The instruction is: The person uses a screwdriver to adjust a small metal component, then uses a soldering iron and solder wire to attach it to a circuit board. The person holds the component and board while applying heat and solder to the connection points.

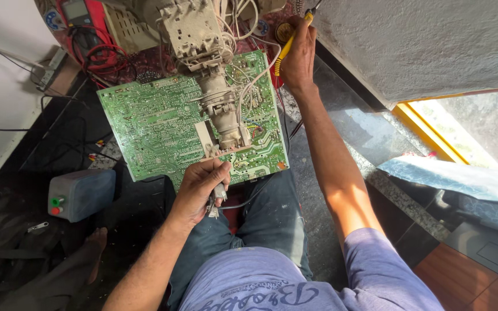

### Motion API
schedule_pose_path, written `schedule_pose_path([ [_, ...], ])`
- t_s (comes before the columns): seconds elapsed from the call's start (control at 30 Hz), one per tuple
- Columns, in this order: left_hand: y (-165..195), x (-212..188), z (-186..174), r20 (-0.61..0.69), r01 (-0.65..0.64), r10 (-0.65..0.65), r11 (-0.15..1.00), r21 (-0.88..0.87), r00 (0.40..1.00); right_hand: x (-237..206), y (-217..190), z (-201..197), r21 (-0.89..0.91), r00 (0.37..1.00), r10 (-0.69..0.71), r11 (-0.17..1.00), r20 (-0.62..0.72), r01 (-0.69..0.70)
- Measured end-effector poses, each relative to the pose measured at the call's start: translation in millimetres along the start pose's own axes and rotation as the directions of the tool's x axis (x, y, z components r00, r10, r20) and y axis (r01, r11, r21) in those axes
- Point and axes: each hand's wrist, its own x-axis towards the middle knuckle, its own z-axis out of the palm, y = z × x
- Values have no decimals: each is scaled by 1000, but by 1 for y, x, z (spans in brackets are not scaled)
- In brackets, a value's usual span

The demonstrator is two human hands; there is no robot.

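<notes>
A large green circuit board (pixel 157 124) lies solder-side up across my lap, joined by pale wires to the dusty neck of a picture tube (pixel 211 86). My left hand (pixel 200 190) grips the board's near edge and pinches a small grey connector (pixel 219 196) with a cable. Stretched out past the board's far right corner, my right hand (pixel 298 57) is closed around a yellow-handled soldering iron (pixel 290 41). The iron's tip is out of view at the top.
A grey box with a green and a red button (pixel 79 193) sits on the dark floor at left. A red multimeter with tangled red and black leads (pixel 85 31) lies at the back left. A rough white wall and polished stone ledge (pixel 370 126) run along the right.
</notes>
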Motion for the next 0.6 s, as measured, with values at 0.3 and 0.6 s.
schedule_pose_path([
  [0.3,-5,6,2,54,-10,7,999,49,999,11,21,4,-44,992,-15,999,-126,9],
  [0.6,-7,7,0,31,16,-19,995,94,999,6,18,16,-79,985,-127,990,-118,118],
])
